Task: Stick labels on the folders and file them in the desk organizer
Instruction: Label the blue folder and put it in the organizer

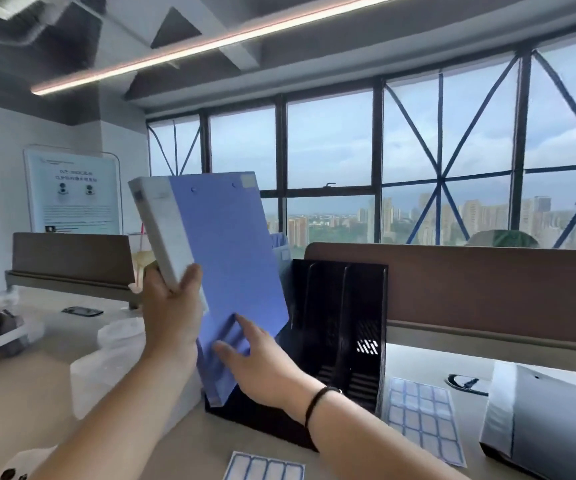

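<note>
A label sheet [264, 470] lies nearest. The blue folder [231, 258], tilted, its lower edge in the black organizer's [345, 327] left slot, is gripped at its spine by the left hand [170, 306]; flat right-hand [262, 358] fingers press its cover.

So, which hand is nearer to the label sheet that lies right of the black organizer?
Right. The right hand presses the blue folder just left of the organizer, nearer the label sheet. The left hand grips the folder's spine, higher and further left.
</note>
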The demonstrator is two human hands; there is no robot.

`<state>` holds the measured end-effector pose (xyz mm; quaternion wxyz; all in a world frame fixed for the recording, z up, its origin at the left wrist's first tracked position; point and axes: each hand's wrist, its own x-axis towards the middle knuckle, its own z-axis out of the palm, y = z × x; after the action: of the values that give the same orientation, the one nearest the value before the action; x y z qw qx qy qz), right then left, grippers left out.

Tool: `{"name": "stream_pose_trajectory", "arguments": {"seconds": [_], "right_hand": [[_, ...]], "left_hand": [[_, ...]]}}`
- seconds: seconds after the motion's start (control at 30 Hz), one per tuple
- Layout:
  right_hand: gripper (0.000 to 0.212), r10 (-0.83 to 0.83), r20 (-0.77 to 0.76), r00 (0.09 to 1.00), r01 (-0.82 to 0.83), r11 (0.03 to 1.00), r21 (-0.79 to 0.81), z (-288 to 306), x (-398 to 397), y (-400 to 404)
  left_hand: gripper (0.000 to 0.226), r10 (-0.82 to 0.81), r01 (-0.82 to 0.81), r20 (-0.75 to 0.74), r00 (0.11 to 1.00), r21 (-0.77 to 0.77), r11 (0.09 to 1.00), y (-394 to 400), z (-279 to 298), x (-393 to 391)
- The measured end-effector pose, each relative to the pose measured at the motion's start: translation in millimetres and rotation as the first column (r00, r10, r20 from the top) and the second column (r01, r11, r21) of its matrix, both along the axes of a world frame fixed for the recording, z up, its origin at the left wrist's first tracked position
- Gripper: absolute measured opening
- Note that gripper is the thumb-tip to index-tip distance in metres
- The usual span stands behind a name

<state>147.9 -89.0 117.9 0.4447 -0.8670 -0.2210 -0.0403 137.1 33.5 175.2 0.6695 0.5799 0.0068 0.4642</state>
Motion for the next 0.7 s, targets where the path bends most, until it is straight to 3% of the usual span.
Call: {"name": "stream_pose_trajectory", "arguments": {"seconds": [0.17,0.3,0.43,0.7], "right_hand": [[0.087,-0.021,-0.053,0.998,0.029,0.989,0.147,-1.5,38.6,16.1],[0.09,-0.073,-0.048,0.996,0.082,0.972,0.219,-9.6,63.5,5.7],[0.085,-0.117,-0.024,0.993,0.12,0.966,0.227,-19.5,79.0,-12.2],[0.072,-0.191,0.044,0.981,0.187,0.978,0.096,-38.5,97.9,-22.6]], "left_hand": [[0.015,0.002,-0.001,-0.008,1.0,0.129,0.992,-15.4,-2.8,38.2],[0.015,-0.061,0.061,0.005,0.998,0.107,0.992,-30.9,-9.8,65.7],[0.01,-0.085,0.088,-0.036,0.996,0.089,0.992,-47.6,-19.4,85.8],[0.009,-0.074,0.077,-0.026,0.997,0.139,0.987,-64.1,-35.5,105.9]]}}
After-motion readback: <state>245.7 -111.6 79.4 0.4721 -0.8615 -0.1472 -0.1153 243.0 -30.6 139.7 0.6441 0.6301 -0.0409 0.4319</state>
